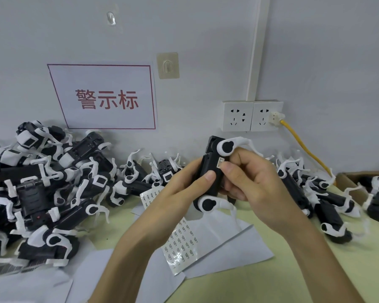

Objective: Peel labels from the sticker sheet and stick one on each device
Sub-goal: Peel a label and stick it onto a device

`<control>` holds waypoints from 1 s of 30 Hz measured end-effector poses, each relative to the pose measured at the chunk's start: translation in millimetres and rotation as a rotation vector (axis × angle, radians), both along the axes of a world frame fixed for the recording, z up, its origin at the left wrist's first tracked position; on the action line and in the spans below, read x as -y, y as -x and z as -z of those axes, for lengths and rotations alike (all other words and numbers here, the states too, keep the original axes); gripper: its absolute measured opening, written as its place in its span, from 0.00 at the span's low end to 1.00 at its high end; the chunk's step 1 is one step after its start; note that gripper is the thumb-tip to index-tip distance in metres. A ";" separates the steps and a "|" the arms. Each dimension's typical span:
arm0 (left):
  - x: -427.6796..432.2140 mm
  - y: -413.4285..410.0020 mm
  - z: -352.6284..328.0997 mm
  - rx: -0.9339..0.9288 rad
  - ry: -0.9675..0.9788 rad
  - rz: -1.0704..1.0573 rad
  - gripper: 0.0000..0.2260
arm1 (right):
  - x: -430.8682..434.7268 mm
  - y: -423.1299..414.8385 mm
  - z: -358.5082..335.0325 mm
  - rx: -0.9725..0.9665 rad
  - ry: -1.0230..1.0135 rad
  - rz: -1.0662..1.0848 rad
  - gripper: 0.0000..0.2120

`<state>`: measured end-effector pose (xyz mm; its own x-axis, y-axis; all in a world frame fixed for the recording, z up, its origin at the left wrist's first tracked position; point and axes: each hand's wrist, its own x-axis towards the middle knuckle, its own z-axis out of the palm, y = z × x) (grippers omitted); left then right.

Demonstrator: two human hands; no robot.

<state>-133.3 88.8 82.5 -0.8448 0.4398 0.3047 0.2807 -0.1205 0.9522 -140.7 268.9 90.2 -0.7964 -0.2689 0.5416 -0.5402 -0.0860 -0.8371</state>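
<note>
A black device [212, 169] with white film tabs is held upright above the table between both hands. My left hand [179, 189] grips its left side, thumb pressed on the front face. My right hand [247, 182] curls around its right edge, with the thumb on a small pale label [221, 164] stuck near the device's upper right side. The sticker sheet [179, 239], with several small printed labels in rows, lies flat on the table below my hands.
A big heap of black-and-white devices [44, 193] fills the left of the table. More devices [328, 204] lie at right beside a cardboard box [348, 182]. White backing papers [232, 243] lie under the sheet. Wall sockets [252, 115] with a yellow cable [302, 147] sit behind.
</note>
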 end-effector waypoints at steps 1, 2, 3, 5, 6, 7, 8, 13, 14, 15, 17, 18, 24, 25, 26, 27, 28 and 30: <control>0.0 0.7 0.2 0.023 -0.008 -0.003 0.13 | -0.5 0.4 0.3 0.016 -0.019 0.005 0.13; 0.2 1.4 0.3 0.045 -0.014 -0.005 0.12 | -2.0 1.4 0.3 0.035 -0.058 0.017 0.14; 0.9 2.0 0.1 0.063 -0.011 -0.011 0.11 | -5.8 2.0 -0.7 0.058 -0.128 0.033 0.14; 3.9 4.3 0.4 0.076 0.042 -0.057 0.11 | -18.8 1.7 -5.0 0.100 -0.299 0.054 0.15; 6.5 5.9 0.7 0.070 0.091 -0.096 0.10 | -27.0 0.9 -7.6 0.112 -0.354 0.054 0.16; 9.1 7.4 0.9 0.064 0.142 -0.132 0.08 | -35.0 -0.6 -11.2 0.111 -0.380 0.066 0.16; 11.8 8.7 1.1 0.064 0.181 -0.158 0.07 | -42.4 -1.6 -14.1 0.102 -0.385 0.092 0.17; 17.4 13.2 2.8 0.157 0.320 -0.221 0.17 | -62.0 4.7 -13.3 0.078 -0.374 0.238 0.10; 16.3 13.3 3.6 0.170 0.357 -0.202 0.17 | -64.0 8.0 -8.8 0.108 -0.435 0.185 0.13; 15.8 13.8 5.7 0.185 0.383 -0.170 0.17 | -65.1 10.3 -4.4 0.154 -0.507 0.098 0.17; 15.0 15.4 10.7 0.236 0.364 -0.072 0.16 | -66.2 15.7 5.8 0.268 -0.618 -0.076 0.22; 15.2 16.3 13.4 0.282 0.327 -0.020 0.17 | -67.8 20.0 13.4 0.308 -0.638 -0.122 0.21; 18.4 30.3 30.2 0.461 0.227 -0.111 0.21 | -96.6 40.2 67.3 0.570 -0.339 -0.064 0.15; 22.0 33.5 31.8 0.417 0.238 -0.184 0.18 | -104.5 39.8 71.9 0.610 -0.259 -0.010 0.15; 26.7 36.3 32.9 0.380 0.242 -0.256 0.16 | -115.1 41.2 76.3 0.617 -0.194 0.053 0.17; 32.6 39.1 34.2 0.361 0.230 -0.318 0.15 | -127.2 43.2 78.7 0.631 -0.112 0.116 0.20; 39.2 41.5 35.3 0.356 0.210 -0.364 0.14 | -140.0 44.0 80.4 0.609 -0.033 0.174 0.24; 51.3 45.3 36.3 0.366 0.155 -0.418 0.14 | -160.2 42.5 76.8 0.515 0.123 0.271 0.26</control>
<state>-178.6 37.5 46.3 -0.9947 0.0617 -0.0819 -0.0770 0.0787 0.9939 -183.2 429.1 13.4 -0.9964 0.0209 0.0817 -0.0835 -0.1149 -0.9899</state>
